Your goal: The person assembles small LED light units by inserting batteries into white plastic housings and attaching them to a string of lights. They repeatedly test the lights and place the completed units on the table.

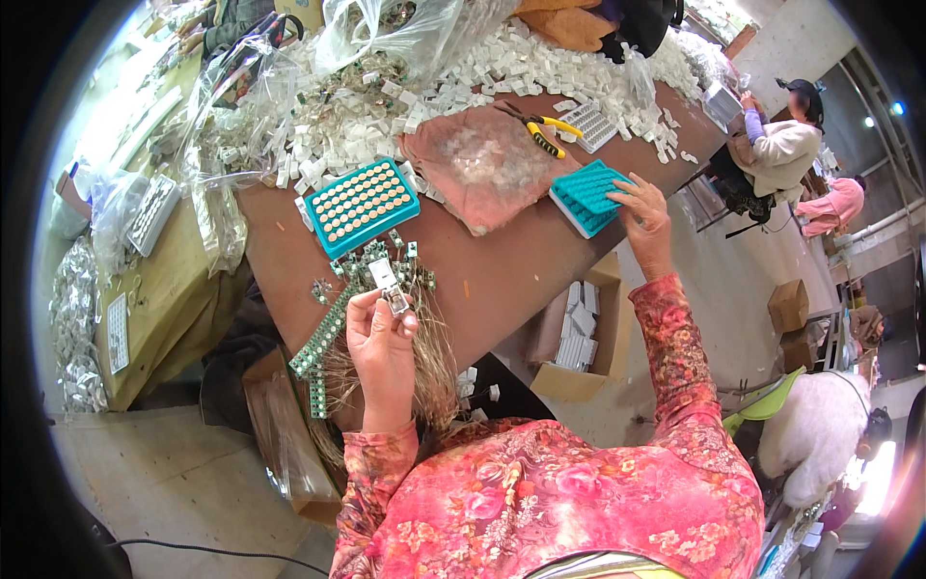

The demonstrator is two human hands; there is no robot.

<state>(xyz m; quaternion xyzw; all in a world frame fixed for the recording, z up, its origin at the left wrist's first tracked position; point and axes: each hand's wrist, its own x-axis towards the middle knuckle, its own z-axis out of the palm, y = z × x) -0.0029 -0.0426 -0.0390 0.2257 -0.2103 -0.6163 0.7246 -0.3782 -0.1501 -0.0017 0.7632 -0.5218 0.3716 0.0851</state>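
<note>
My left hand [379, 333] is raised over the near edge of the brown table [502, 270] and pinches a small white and metal part [391, 286] between its fingertips. Just below and left of it lie green strips of small parts [323, 338] and a bundle of thin wires [434, 362]. My right hand [641, 207] rests on a teal tray [588, 196] at the table's right side, fingers spread on its near corner. A second teal tray [362, 205], filled with rows of round tan pieces, sits beyond my left hand.
A pink cloth [482, 164] lies between the trays, with yellow-handled pliers [545, 130] behind it. Heaps of small white parts [386, 106] and clear plastic bags [386, 29] cover the far table. A cardboard box [579, 338] stands below the table's edge. Other people sit at the right.
</note>
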